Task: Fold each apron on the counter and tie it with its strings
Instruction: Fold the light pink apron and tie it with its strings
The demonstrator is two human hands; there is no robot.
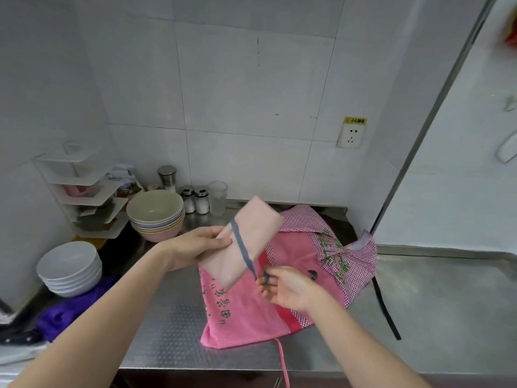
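Note:
A pale pink apron (246, 242), folded into a long narrow bundle, is held tilted above the steel counter (436, 298). My left hand (195, 245) grips its left side. A grey-blue string (242, 250) crosses the bundle and runs down to my right hand (285, 288), whose fingers pinch the string's end. Beneath both hands lies a bright pink apron (251, 312) with green print and checked trim, loosely heaped on the counter. Its pink string (283, 362) hangs over the front edge.
A stack of pastel bowls (155, 214) and a stack of white bowls (71, 268) stand at the left, with a white corner shelf (84, 191) behind. Shakers (195, 199) and a glass (217, 197) line the back wall. A purple cloth (67, 312) and a black strap (386, 309) lie nearby.

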